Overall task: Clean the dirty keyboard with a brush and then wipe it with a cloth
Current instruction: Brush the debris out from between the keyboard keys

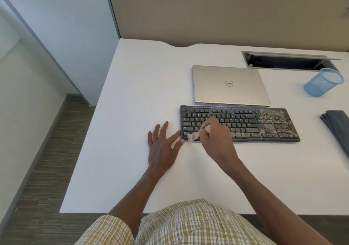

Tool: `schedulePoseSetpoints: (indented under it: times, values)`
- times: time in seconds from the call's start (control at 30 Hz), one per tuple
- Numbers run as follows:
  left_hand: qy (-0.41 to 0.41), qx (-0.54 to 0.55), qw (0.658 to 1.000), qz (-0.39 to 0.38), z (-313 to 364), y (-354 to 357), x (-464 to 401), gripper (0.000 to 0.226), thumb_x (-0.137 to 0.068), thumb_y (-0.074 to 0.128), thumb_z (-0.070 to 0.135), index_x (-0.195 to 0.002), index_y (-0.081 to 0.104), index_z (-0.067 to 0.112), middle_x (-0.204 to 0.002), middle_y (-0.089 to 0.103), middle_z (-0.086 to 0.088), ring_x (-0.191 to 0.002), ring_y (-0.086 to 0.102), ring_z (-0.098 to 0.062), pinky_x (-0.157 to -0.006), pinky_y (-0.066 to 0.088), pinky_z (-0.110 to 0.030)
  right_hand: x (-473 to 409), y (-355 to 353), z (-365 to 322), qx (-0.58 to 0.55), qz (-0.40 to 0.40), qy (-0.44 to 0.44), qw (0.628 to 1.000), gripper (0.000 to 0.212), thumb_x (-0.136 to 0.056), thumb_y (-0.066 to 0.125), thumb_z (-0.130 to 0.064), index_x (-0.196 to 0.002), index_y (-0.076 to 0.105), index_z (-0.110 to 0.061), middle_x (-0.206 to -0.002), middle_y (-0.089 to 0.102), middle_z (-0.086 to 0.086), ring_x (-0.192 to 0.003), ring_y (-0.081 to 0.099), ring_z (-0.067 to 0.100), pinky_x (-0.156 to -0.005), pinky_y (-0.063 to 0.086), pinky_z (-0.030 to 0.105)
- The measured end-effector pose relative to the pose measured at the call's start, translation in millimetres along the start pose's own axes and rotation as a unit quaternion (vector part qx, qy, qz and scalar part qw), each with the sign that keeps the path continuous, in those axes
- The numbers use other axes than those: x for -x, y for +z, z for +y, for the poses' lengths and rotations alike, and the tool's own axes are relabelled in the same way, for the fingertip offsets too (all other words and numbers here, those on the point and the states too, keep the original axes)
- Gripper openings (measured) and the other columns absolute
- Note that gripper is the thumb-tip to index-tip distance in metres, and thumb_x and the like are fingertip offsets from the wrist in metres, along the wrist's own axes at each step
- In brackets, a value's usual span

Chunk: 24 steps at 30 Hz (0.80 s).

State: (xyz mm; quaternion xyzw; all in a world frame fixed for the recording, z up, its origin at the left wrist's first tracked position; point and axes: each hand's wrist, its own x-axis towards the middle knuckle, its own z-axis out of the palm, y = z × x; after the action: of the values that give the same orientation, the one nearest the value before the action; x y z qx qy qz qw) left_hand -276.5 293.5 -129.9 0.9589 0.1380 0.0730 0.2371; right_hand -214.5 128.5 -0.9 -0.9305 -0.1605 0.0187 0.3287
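A black keyboard (245,121) lies on the white desk (132,93), with sandy dirt thick over its right-hand keys and number pad. My right hand (217,140) grips a small pale brush (196,134) whose bristles touch the keyboard's front left corner. My left hand (162,146) rests flat on the desk with fingers spread; its thumb and forefinger touch the keyboard's left end. A folded dark grey cloth (338,125) lies at the right edge of the desk.
A closed silver laptop (229,86) sits just behind the keyboard. A blue mesh pen cup (323,82) lies tipped at the back right, near an open cable slot (287,61). The desk's left edge drops to carpet floor.
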Motion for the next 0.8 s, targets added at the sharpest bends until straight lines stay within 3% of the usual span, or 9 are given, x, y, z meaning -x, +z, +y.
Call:
schedulePoseSetpoints:
  times: [0.1, 0.2, 0.37, 0.5, 0.6, 0.7, 0.8]
  values:
    - [-0.001, -0.003, 1.0, -0.001, 1, 0, 0, 0.056, -0.099, 0.029, 0.068, -0.14, 0.058, 0.043, -0.166, 0.028, -0.003, -0.154, 0.012, -0.032, -0.124, 0.006, -0.056, -14, -5, -3, 0.002, -0.005, -0.072, 0.997, 0.009, -0.094, 0.057, -0.008, -0.102, 0.06, -0.011, -0.073, 0.067, 0.001, -0.058, 0.056, 0.017, -0.055, 0.042, 0.029]
    - [-0.004, -0.007, 1.0, -0.002, 1, 0, 0, 0.059, -0.099, 0.029, 0.068, -0.142, 0.057, 0.038, -0.166, 0.028, -0.003, -0.154, 0.012, -0.032, -0.123, 0.006, -0.055, -29, -3, -6, 0.051, -0.091, -0.173, 0.979, 0.014, -0.09, 0.059, 0.0, -0.1, 0.063, -0.01, -0.07, 0.063, -0.005, -0.049, 0.043, 0.0, -0.05, 0.029, 0.013]
    - [-0.006, -0.005, 1.0, 0.0, 2, 0, 0, 0.06, -0.098, 0.029, 0.069, -0.142, 0.056, 0.039, -0.165, 0.029, -0.002, -0.154, 0.013, -0.032, -0.123, 0.006, -0.055, -40, -10, 2, 0.16, -0.139, -0.206, 0.955, 0.026, -0.081, 0.051, 0.01, -0.096, 0.057, -0.01, -0.072, 0.066, 0.007, -0.063, 0.055, 0.025, -0.053, 0.046, 0.033]
    - [-0.005, -0.008, 1.0, 0.001, 1, 1, -1, 0.058, -0.099, 0.031, 0.068, -0.142, 0.057, 0.038, -0.165, 0.029, -0.003, -0.154, 0.014, -0.032, -0.123, 0.007, -0.055, -45, -8, -10, 0.114, -0.125, -0.229, 0.959, 0.023, -0.083, 0.058, 0.008, -0.095, 0.063, -0.01, -0.07, 0.066, 0.004, -0.059, 0.049, 0.019, -0.053, 0.042, 0.03]
    - [-0.005, -0.004, 1.0, 0.002, 1, 1, 0, 0.059, -0.098, 0.03, 0.069, -0.142, 0.056, 0.039, -0.166, 0.028, -0.002, -0.154, 0.013, -0.032, -0.123, 0.006, -0.054, -44, -2, -6, 0.16, -0.153, -0.22, 0.95, 0.025, -0.08, 0.055, 0.011, -0.092, 0.061, -0.01, -0.07, 0.066, 0.006, -0.059, 0.052, 0.021, -0.05, 0.037, 0.03]
    - [-0.011, 0.002, 1.0, -0.001, 2, 0, 0, 0.061, -0.098, 0.028, 0.07, -0.143, 0.056, 0.039, -0.166, 0.027, -0.001, -0.155, 0.011, -0.031, -0.124, 0.004, -0.053, -48, -11, -5, 0.197, -0.155, -0.19, 0.949, 0.026, -0.078, 0.048, 0.01, -0.093, 0.059, -0.009, -0.073, 0.065, 0.009, -0.065, 0.057, 0.026, -0.054, 0.043, 0.033]
    - [-0.011, -0.005, 1.0, -0.005, 1, 0, 0, 0.059, -0.099, 0.03, 0.069, -0.143, 0.055, 0.039, -0.167, 0.026, 0.0, -0.155, 0.01, -0.03, -0.124, 0.003, -0.052, -49, -12, -15, 0.132, -0.136, -0.202, 0.961, 0.021, -0.083, 0.056, 0.005, -0.092, 0.063, -0.012, -0.071, 0.066, 0.001, -0.064, 0.054, 0.019, -0.058, 0.046, 0.033]
